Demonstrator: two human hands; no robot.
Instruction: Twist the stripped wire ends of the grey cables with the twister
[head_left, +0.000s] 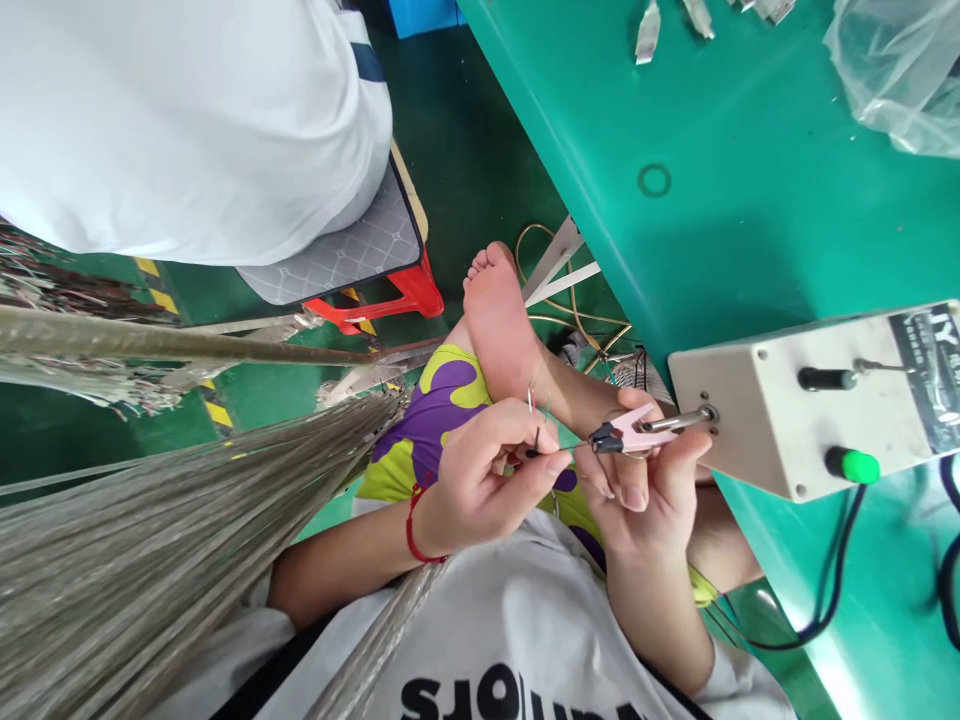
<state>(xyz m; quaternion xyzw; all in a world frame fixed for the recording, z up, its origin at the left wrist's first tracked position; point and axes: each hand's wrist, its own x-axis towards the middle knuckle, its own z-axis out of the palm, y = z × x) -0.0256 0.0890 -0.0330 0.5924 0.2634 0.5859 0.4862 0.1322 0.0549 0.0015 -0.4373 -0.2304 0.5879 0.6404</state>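
A green workbench (735, 200) fills the upper right. At its near edge sits a pale box (795, 420) with a black knob (825, 379) and a green button (853, 465); a black cable (832, 590) hangs beneath it. A clear plastic bag (900, 70) lies at the far corner, with small metal connectors (647, 30) near it. On the left, another person in white (187, 120) sits on a grey cushion (337, 255) atop a red stool (397, 295). Yellow cord (570, 310) coils on the green floor.
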